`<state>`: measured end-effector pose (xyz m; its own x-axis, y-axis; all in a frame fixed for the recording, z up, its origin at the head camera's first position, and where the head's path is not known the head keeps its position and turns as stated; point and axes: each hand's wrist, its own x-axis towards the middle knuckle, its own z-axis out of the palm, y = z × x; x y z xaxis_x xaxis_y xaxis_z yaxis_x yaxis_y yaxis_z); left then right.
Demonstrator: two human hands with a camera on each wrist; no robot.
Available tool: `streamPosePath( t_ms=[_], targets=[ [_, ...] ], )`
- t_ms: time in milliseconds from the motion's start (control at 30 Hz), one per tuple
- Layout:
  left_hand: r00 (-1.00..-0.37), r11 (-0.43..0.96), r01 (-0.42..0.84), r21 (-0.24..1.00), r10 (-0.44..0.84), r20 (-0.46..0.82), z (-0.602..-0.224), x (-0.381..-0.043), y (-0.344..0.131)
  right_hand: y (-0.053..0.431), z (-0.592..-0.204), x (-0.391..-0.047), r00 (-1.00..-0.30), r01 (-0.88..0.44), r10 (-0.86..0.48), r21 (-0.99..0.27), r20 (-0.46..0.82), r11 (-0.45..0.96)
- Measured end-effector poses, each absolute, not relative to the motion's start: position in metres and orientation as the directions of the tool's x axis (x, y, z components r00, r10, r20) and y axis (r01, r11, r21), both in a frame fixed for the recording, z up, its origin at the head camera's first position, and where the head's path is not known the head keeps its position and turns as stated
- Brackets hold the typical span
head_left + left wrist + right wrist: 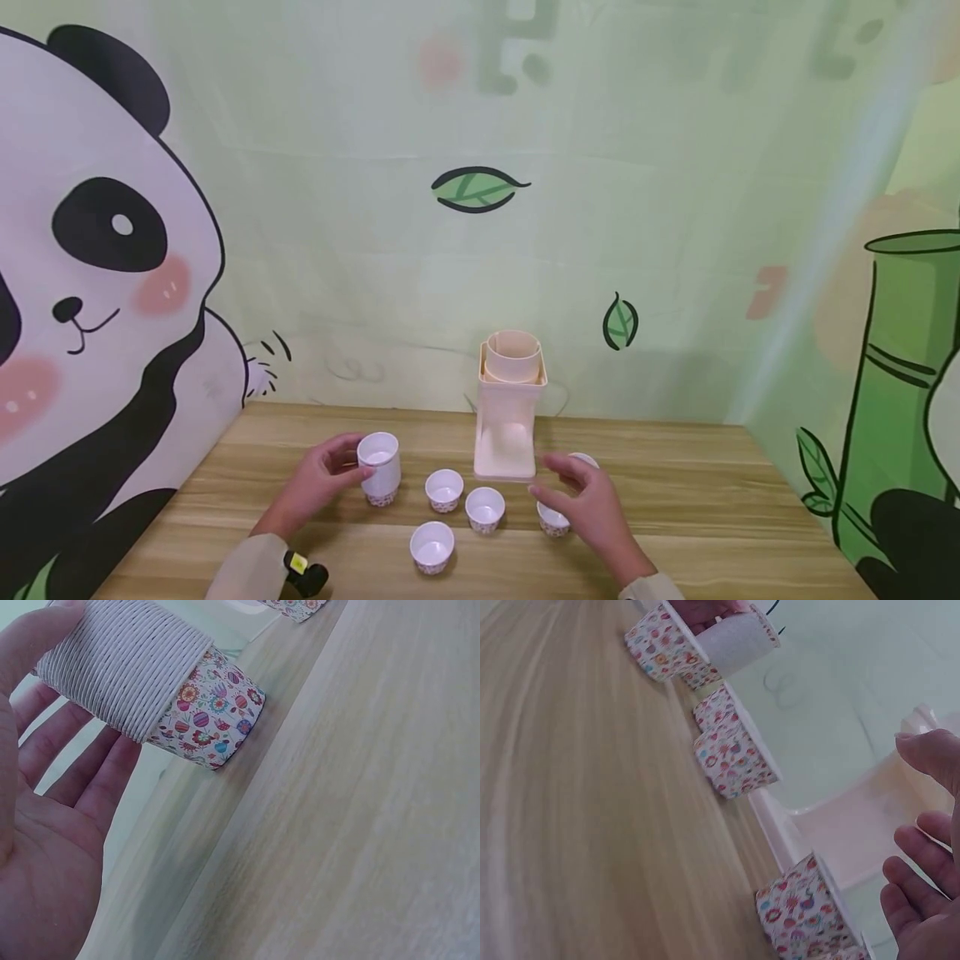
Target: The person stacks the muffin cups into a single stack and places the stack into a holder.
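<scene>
My left hand (311, 487) holds a tall nested stack of paper baking cups (382, 477) upright at the left of the table, thumb on the near side and fingers round the back. In the left wrist view the stacked rims of the cup stack (124, 667) form close ridges above a flowery lowest cup, which seems to touch the wood. My right hand (592, 510) hovers beside a single baking cup (553, 525), fingers loosely bent. In the right wrist view the right hand (934, 922) has nothing between thumb and fingers. Another cup (583, 458) shows partly behind it.
Three single baking cups, a left one (444, 497), a middle one (486, 518) and a front one (432, 554), stand between the hands. Behind them is a pale pink stand (507, 425) with a round tube on top. A printed panda backdrop (360, 250) hangs behind the table.
</scene>
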<state>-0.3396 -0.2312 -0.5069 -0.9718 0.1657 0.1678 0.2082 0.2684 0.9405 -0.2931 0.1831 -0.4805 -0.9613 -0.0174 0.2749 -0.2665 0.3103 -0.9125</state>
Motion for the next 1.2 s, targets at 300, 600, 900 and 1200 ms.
streamPosePath(
  t_ms=[300,600,900,1200],
  targets=[
    [-0.974,0.271,0.205,0.94,0.154,0.168,-0.506,-0.338,-0.23,0.194,-0.493,-0.288,-0.971,-0.226,-0.018,-0.898,0.237,0.379],
    [-0.975,0.283,0.202,0.938,0.154,0.163,-0.506,-0.338,-0.231,0.198,-0.503,-0.286,-0.973,-0.215,-0.011,-0.895,0.229,0.392],
    [-0.975,0.266,0.196,0.944,0.158,0.158,-0.508,-0.34,-0.232,0.204,-0.509,-0.282,-0.98,-0.191,-0.021,-0.915,0.196,0.354],
    [-0.973,0.265,0.203,0.943,0.158,0.165,-0.507,-0.341,-0.231,0.21,-0.517,-0.284,-0.98,-0.197,-0.067,-0.929,0.185,0.315]
  ],
)
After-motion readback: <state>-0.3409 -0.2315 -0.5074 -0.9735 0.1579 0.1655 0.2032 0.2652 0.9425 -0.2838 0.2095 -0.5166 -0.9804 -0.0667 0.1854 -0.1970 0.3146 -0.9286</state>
